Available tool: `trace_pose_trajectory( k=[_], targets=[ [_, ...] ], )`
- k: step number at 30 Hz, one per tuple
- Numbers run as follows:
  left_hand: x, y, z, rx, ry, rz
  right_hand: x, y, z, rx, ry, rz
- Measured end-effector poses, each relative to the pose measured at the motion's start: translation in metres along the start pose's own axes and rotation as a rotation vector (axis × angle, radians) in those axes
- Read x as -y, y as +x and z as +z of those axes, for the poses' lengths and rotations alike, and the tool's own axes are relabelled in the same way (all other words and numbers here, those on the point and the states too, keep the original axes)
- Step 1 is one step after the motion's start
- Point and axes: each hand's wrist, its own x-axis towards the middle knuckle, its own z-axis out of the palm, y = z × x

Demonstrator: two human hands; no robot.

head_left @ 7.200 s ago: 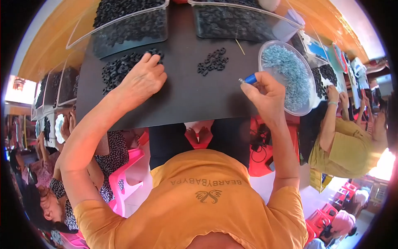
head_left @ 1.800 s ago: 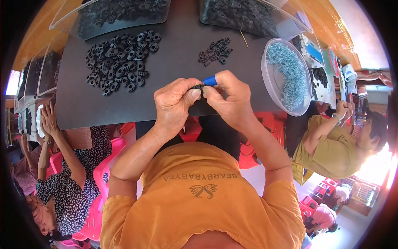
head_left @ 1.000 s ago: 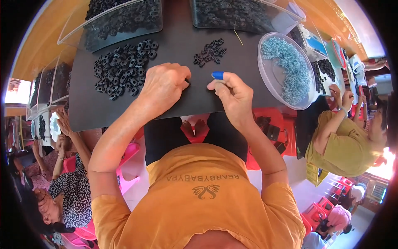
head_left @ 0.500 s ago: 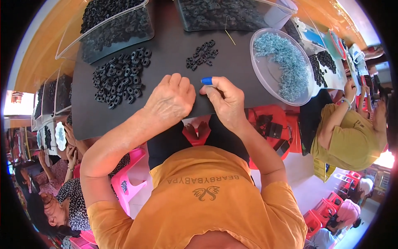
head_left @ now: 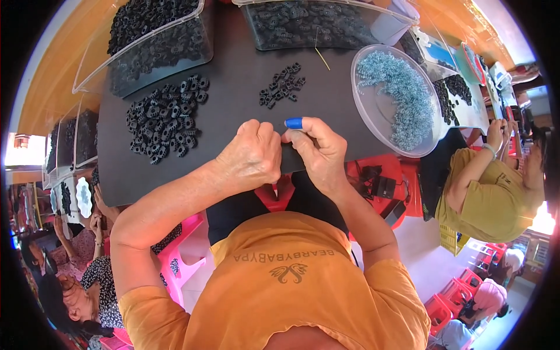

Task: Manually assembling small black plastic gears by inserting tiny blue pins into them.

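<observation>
My left hand [head_left: 254, 153] is a closed fist at the table's near edge, its back upward; whatever its fingers hold is hidden. Close against it, my right hand [head_left: 319, 150] pinches thumb and forefinger together, with blue tape [head_left: 294, 123] round the forefinger. Anything between those fingertips is too small to make out. Beyond the hands lies a small group of black plastic pieces [head_left: 283, 86]. A larger pile of similar black pieces [head_left: 163, 116] spreads to the left. On the right, a round clear plastic tray [head_left: 366, 119] holds many small, pale blue coiled pieces resembling springs.
Clear bins of black pieces stand at the far left [head_left: 160, 58] and far middle [head_left: 315, 29] of the dark tabletop [head_left: 233, 87]. A thin yellowish stick [head_left: 322, 59] lies before the middle bin. Red stool [head_left: 382, 169] at right; other people sit on both sides.
My left hand has shifted slightly right and nearer me, narrowing the gap to my right hand. The whole view has tilted a little; the piles look unchanged.
</observation>
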Motion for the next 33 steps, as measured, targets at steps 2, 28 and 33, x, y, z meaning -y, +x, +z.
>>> trace_pose_trajectory(
  k=[2, 28, 33],
  targets=[
    [-0.001, 0.0, 0.002, -0.039, -0.054, -0.054, -0.001, 0.0, -0.001, -0.008, -0.008, -0.008],
    [0.134, -0.017, -0.051, -0.139, -0.156, -0.486, -0.002, 0.0, -0.003, 0.031, 0.024, -0.04],
    [0.098, -0.054, -0.017, 0.068, -0.057, -0.41, -0.002, -0.003, -0.002, 0.025, 0.004, -0.043]
  ],
)
